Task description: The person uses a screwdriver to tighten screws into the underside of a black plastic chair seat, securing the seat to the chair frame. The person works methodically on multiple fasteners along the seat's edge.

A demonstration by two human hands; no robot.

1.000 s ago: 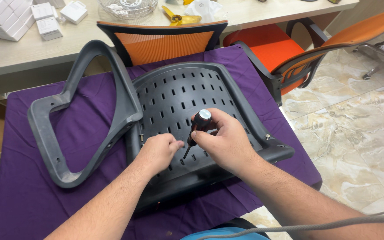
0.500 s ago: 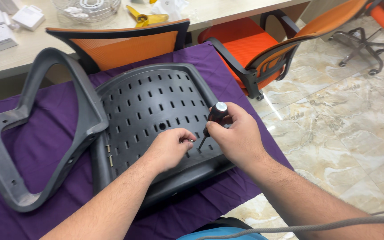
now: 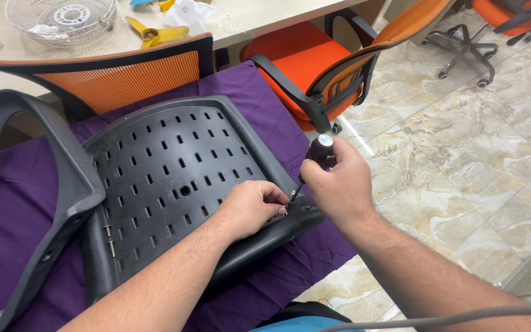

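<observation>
**Screwdriver held at the near-right corner of a perforated seat pan**

The right hand [image 3: 339,184] is seen clenched round a black-handled screwdriver [image 3: 314,157], the rounded handle cap showing above the knuckles. The tool is held tilted, its shaft angled down and to the left, so that the tip is brought to the rim at the near-right corner of the seat pan [image 3: 167,178]. The tip itself is largely hidden between the two hands; whether it is seated in a screw head cannot be told.

The left hand [image 3: 250,206] is laid on the same corner, fingers curled and pinched close beside the tip. What is held between those fingertips, if anything, is too small to tell. The placement is judged to steady the fastening point while the tool is applied from the other side.

The seat pan, dark grey plastic with rows of slots and a central hole, is laid on a purple cloth [image 3: 7,209] spread over the table. Two brass-coloured screws [image 3: 110,240] are seen standing out of its left edge. A grey armrest frame [image 3: 62,178] is set against that left edge.

Beyond the cloth, an orange mesh chair back [image 3: 112,74] is noted, with an orange office chair [image 3: 314,61] to its right on the marble floor [image 3: 462,141]. A wire fan guard [image 3: 62,18] and a yellow fan blade [image 3: 155,34] are seen on the far desk.
</observation>
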